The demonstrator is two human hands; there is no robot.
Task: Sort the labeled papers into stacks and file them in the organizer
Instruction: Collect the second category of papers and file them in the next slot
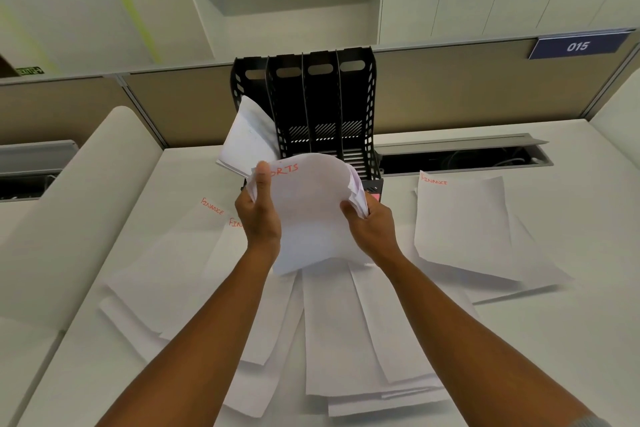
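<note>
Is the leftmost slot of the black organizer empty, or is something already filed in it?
Not empty: white papers stand tilted in the leftmost slot of the organizer, leaning out leftward. The other three slots look empty.

Both bare forearms reach forward, left hand (259, 215) and right hand (372, 226) raised with fingers curled, thumbs up.

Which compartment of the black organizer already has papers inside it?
The leftmost compartment of the organizer: a white bundle of papers leans out of it, while the three compartments to its right show only bare black slots.
</note>
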